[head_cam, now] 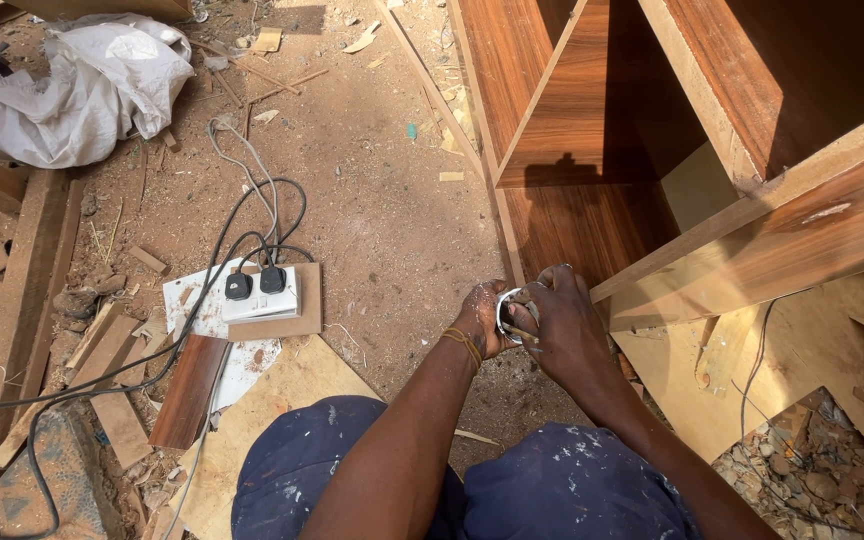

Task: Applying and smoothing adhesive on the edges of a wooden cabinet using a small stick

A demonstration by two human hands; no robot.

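Observation:
My left hand point(479, 318) and my right hand point(564, 318) meet low at the middle of the head view, above my blue trousers. Both close around a small white object point(508, 312), curved and partly hidden by the fingers; its kind cannot be told. A thin wooden sliver pokes out between the hands. A cord band circles my left wrist. Just beyond the hands stands a brown veneered wooden cabinet point(592, 215), its open compartments facing me.
A white power strip point(261, 293) with two black plugs lies on a board at the left, cables trailing over the sawdust ground. Wood offcuts point(188, 390) lie by my left knee. A white sack point(82, 85) sits at the top left. Plywood sheets point(812, 350) lie at the right.

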